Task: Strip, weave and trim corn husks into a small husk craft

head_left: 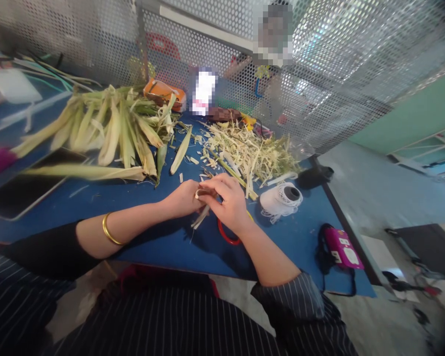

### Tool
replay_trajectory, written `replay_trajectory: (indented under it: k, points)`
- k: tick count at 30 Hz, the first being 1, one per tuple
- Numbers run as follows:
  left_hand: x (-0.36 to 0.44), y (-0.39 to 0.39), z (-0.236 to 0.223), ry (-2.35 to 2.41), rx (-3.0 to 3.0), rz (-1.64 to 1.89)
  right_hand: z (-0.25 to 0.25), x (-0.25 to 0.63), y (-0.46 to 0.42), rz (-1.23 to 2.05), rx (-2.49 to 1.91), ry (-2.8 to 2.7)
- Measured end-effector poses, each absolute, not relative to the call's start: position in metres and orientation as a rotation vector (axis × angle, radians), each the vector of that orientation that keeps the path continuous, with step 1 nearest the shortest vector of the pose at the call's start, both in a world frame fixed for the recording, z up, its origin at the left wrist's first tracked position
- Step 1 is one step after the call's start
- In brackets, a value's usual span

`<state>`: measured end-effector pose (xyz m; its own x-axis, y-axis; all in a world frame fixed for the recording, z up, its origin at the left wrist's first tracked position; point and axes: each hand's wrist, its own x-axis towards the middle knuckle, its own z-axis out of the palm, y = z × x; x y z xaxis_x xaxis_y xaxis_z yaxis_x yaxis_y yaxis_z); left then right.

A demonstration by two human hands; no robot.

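Both hands meet at the middle front of the blue table. My left hand (187,198) is closed around a small bundle of dried husk strips (201,217), whose loose ends hang below the fingers. My right hand (228,200) pinches the top of that bundle with thumb and fingers, where a pale rolled end shows. Part of the bundle is hidden inside the hands. Beneath my right wrist lies a red loop (226,236) with a bit of yellow, partly covered. A spool of white cord (281,201) stands to the right of my right hand.
Whole husks (122,128) are heaped at the left, beside a dark tablet-like panel (25,190). Shredded husk (255,153) is piled behind my hands. A purple device (343,247) lies near the right table edge. A perforated metal screen (215,49) closes off the back.
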<state>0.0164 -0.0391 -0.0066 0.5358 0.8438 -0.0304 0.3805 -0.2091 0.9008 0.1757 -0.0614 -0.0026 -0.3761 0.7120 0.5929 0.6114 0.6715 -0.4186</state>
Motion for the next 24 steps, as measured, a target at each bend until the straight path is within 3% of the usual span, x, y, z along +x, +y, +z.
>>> replay_trajectory:
  k: [8,14,19,24]
  points:
    - [0.015,-0.038,-0.014,0.941,1.745,0.632,-0.001,0.173,-0.063,0.477,-0.934,-2.099]
    - [0.019,-0.037,-0.005,0.911,1.364,0.746,-0.002,0.177,-0.065,0.818,-0.939,-1.724]
    - [0.019,-0.035,0.003,0.884,1.087,0.901,0.001,0.179,-0.065,0.445,-0.869,-1.954]
    - [0.017,-0.033,0.004,0.836,0.920,0.947,-0.008,0.177,-0.061,0.146,-1.044,-1.832]
